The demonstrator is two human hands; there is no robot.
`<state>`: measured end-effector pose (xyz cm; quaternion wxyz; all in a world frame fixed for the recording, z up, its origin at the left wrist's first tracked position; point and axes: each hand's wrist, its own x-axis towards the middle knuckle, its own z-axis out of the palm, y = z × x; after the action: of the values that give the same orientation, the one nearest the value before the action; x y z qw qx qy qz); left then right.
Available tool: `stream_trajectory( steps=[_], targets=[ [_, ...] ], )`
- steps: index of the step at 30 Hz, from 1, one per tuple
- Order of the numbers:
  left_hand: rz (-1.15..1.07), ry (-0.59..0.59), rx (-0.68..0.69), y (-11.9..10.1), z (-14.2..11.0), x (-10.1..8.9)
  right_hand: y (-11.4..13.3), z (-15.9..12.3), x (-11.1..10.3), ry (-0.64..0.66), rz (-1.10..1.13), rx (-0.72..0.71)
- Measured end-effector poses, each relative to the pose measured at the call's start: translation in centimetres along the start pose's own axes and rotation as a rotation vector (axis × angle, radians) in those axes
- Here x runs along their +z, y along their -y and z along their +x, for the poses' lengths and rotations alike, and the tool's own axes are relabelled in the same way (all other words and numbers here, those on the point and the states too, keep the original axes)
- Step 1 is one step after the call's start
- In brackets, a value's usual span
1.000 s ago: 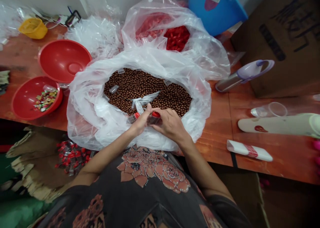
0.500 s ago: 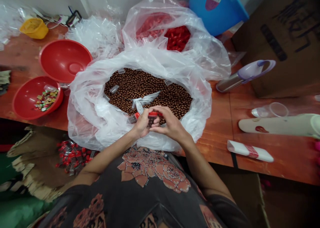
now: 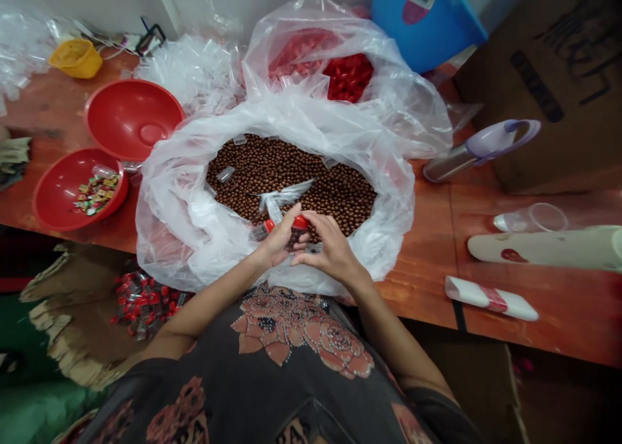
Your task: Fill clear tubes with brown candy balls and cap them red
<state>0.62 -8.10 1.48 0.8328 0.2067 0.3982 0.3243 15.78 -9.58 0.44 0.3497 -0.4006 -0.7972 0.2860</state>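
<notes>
My left hand (image 3: 278, 242) is closed around a small clear jar of dark balls with a red cap (image 3: 300, 223). My right hand (image 3: 333, 246) curves round the jar's other side, its fingertips at the cap and its thumb lower, near the left fingers. Another clear red-capped jar (image 3: 260, 231) shows beside my left hand; whether the hand also holds it, I cannot tell. Under my hands, a large plastic bag (image 3: 182, 191) lies open, full of brown chocolate balls (image 3: 272, 162). A knotted strip of clear plastic (image 3: 286, 194) and several clear empty containers (image 3: 225, 174) lie on the balls.
Left stand two red bowls, one bare (image 3: 131, 110), one with wrapped sweets (image 3: 53, 191). Behind are clear containers (image 3: 194, 71), a bag of red caps (image 3: 350, 78) and a blue bucket (image 3: 427, 23). Right lie a flask (image 3: 454, 159) and cups (image 3: 544, 217). Filled jars (image 3: 143, 304) lie below left.
The view has shifted slightly, so everything sits a little further right. My right fingers have drawn back a little, uncovering more of the red cap; my left thumb has lifted.
</notes>
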Motion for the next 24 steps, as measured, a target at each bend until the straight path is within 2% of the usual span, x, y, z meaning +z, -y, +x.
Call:
stream_trajectory(
  steps=[3,6,9,11,15,18,21,24],
  targets=[
    [-0.036,-0.034,-0.010,-0.2,-0.2,0.1,-0.4,-0.1,0.7,-0.007,-0.100,-0.081],
    [-0.014,-0.097,0.063,0.0,-0.7,0.4,-0.4,0.0,1.5,-0.039,-0.127,-0.137],
    [0.092,-0.148,0.147,0.0,-1.0,-0.2,-0.2,0.2,2.2,-0.044,-0.134,-0.147],
    [0.285,-0.202,0.233,-0.1,-1.3,-1.4,-0.3,0.4,2.5,-0.002,-0.134,-0.122],
    [0.982,-0.317,0.456,-0.1,-2.0,-4.3,-1.6,0.8,2.0,0.128,-0.116,-0.083],
    [1.404,-0.332,0.484,-0.5,-2.5,-6.0,-3.5,1.0,0.8,0.134,-0.155,-0.037],
    [1.633,-0.357,0.479,-3.2,-2.4,-7.4,-5.9,1.6,-0.6,0.119,-0.207,0.050],
    [1.808,-0.521,0.480,-8.1,-1.2,-9.6,-8.0,3.1,-2.2,0.116,-0.252,0.148]
  ],
)
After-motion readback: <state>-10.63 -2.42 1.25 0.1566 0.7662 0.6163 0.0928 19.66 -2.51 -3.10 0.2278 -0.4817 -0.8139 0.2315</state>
